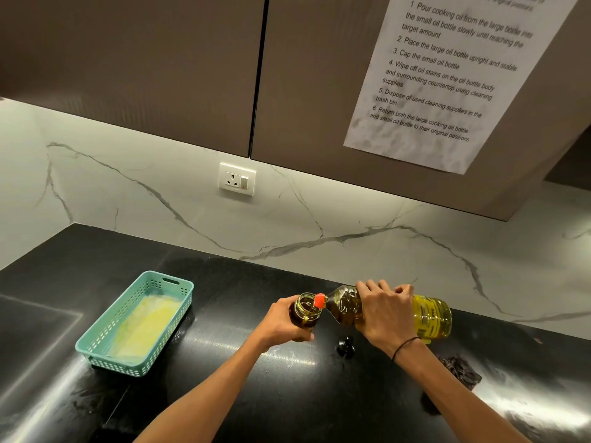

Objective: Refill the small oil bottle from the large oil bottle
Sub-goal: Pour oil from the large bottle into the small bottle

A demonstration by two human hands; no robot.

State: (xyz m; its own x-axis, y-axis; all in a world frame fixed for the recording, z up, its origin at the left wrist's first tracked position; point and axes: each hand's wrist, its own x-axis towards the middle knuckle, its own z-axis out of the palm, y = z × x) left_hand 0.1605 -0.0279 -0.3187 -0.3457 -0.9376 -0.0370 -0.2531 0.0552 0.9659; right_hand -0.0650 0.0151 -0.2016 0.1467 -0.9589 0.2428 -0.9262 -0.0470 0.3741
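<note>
The large oil bottle [430, 316], clear plastic with yellow oil and a yellow label, lies tipped almost level above the black counter. Its orange neck ring [319, 301] sits at the open mouth of the small oil bottle [306, 310]. My right hand [385, 310] grips the large bottle around its middle from above. My left hand [281, 321] holds the small glass bottle upright from the left side. A small black cap [345, 343] lies on the counter just below the two bottles.
A teal perforated basket [96, 343] with yellow cloths stands on the counter at the left. A dark crumpled cloth [460, 372] lies at the right. The marble backsplash carries a wall socket [237, 179]. An instruction sheet [447, 75] hangs on the cabinet.
</note>
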